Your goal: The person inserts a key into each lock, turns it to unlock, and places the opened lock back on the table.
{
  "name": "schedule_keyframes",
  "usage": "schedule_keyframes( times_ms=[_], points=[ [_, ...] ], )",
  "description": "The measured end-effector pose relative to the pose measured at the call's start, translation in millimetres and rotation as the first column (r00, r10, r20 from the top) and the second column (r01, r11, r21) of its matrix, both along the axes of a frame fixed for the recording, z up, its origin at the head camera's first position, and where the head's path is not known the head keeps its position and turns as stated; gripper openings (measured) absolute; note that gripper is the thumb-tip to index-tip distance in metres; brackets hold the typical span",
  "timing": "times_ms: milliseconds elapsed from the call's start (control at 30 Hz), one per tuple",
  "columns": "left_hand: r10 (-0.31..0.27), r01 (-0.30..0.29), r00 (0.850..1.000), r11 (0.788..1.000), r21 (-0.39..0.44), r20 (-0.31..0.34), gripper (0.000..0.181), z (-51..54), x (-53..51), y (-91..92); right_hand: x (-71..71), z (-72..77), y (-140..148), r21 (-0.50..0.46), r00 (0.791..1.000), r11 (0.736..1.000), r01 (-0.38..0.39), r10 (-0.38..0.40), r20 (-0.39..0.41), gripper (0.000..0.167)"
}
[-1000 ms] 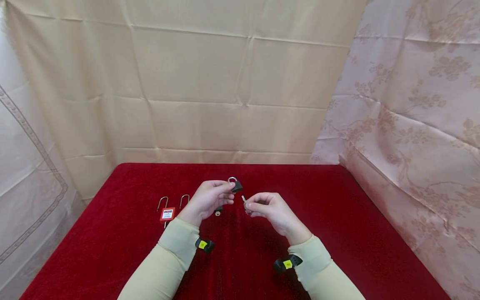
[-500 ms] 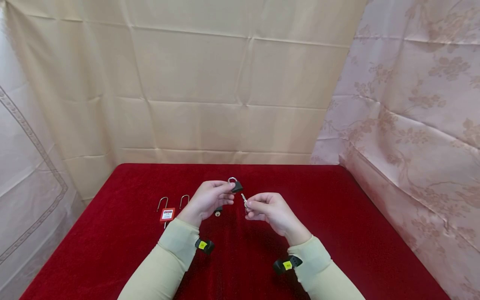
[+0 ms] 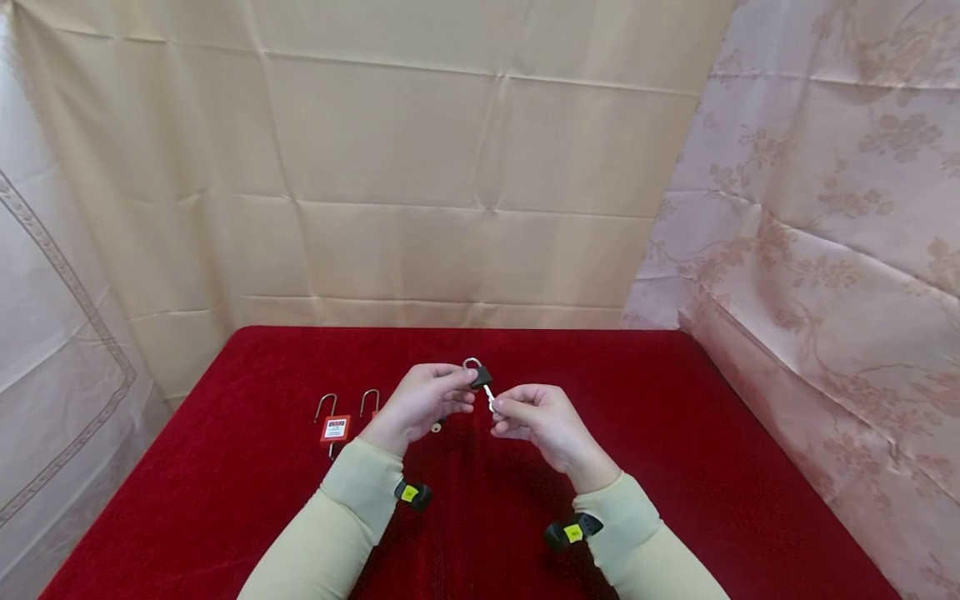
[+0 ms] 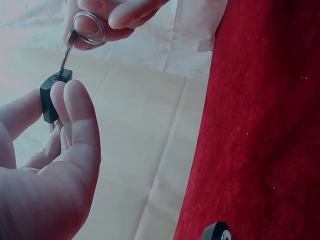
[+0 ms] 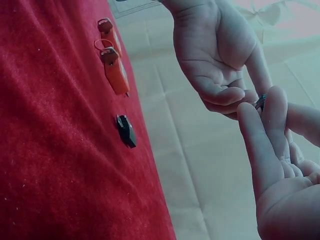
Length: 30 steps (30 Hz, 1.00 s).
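My left hand [image 3: 423,402] pinches a small black padlock [image 3: 481,378] between thumb and fingers, above the table. Its silver shackle points up and away. With thumb and index finger, my right hand [image 3: 547,425] holds a silver key [image 3: 490,400] whose tip meets the padlock's lower face. In the left wrist view the key [image 4: 65,60] stands at the keyhole face of the padlock [image 4: 49,100]; how deep it sits I cannot tell. A metal ring [image 4: 103,32] hangs from its head by the right fingers. Fingers hide most of the padlock in the right wrist view.
Left of the hands lies a red padlock [image 3: 336,428] with a raised shackle. A second red padlock [image 5: 111,34] is partly hidden by my left hand in the head view. Another black padlock [image 5: 126,131] lies on the red cloth [image 3: 675,467]. Curtains stand behind.
The left hand has shifted slightly right with the black padlock. The key, turned up between the right fingers, has come from apart to touching the padlock's lower face.
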<state>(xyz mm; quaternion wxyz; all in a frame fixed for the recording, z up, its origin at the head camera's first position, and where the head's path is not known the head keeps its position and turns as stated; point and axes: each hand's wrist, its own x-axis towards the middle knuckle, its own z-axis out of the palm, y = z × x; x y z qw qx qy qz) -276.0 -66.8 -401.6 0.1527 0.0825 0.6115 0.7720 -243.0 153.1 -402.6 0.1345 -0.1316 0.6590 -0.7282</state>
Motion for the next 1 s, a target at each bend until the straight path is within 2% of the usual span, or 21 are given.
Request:
schedule_keyframes(
  times_ms=[367,800,1000],
  points=[
    [0.009,-0.009,1.0,0.999,-0.034,0.001,0.027,0.4,1.2,0.4,-1.0,-2.4,0.7,0.009,1.0,1.0,0.01,-0.01,-0.005,0.011],
    [0.038,-0.038,0.999,0.998,-0.059,-0.01,0.022,1.2,2.8,2.8,0.0,-1.5,-2.1,0.016,0.999,0.999,0.044,-0.044,0.008,0.011],
    [0.03,-0.032,0.999,0.997,-0.072,-0.02,0.022,2.8,3.2,1.5,1.1,-0.2,-2.8,0.027,0.999,0.999,0.039,-0.039,-0.001,0.012]
  ],
)
